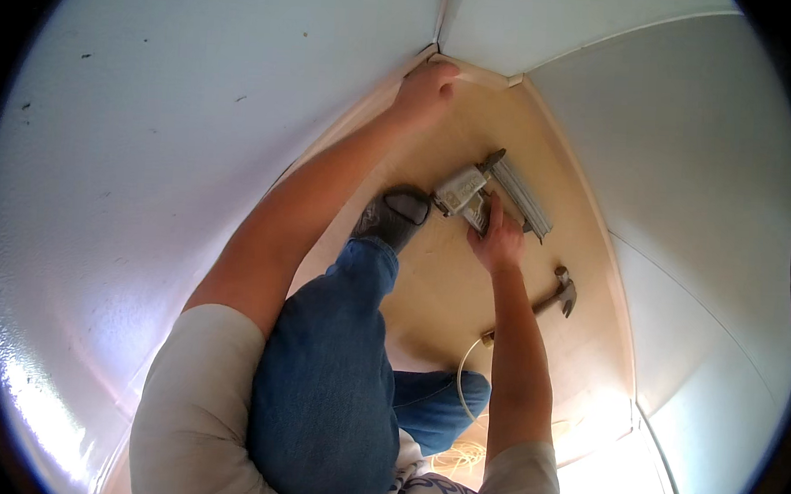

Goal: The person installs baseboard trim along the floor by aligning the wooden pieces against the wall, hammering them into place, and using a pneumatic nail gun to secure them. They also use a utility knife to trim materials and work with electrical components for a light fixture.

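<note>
My right hand point(500, 241) is closed around the handle of a grey metal nail gun point(461, 192), its index finger stretched along the tool. The gun lies over the wooden floor, and its long magazine point(523, 200) points away from my foot. At the far corner, my left hand point(426, 91) is curled with its fingers folded, against the pale wooden trim strip point(366, 113) along the left wall. What lies inside those fingers is hidden. A claw hammer point(565, 293) rests on the floor right of my right forearm, which covers part of its handle.
Pale walls point(181, 105) close in on the left and right point(683, 127), with a wooden strip point(584, 180) along the right base. My shoe point(392, 216) stands beside the gun. A thin pale hose point(462, 382) with a brass-coloured fitting point(488, 339) leads to a yellowish coil point(459, 455).
</note>
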A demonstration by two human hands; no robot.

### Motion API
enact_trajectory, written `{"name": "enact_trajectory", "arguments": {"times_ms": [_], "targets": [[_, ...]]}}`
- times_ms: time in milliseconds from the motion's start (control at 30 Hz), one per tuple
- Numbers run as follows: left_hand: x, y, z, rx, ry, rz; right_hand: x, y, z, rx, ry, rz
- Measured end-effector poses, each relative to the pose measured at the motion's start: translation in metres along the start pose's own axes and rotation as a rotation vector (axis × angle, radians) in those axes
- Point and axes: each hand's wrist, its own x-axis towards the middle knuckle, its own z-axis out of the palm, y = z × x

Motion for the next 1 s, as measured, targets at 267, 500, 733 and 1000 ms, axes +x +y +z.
{"name": "enact_trajectory", "arguments": {"times_ms": [267,500,733,1000], "targets": [[-0.099,0.033,-0.010,-0.166,-0.218,-0.226,-0.007,0.019,-0.009,0.072,-0.032,0.005],[-0.161,0.013,-0.046,-0.230,-0.247,-0.381,-0.023,0.026,-0.009,0.149,0.454,0.147],[-0.231,-0.006,-0.092,0.065,-0.401,-0.483,-0.155,0.119,0.014,0.220,0.298,1.221],[-0.340,-0.067,-0.183,0.045,0.012,-0.740,-0.183,0.175,0.020,0.742,0.120,1.151]]}}
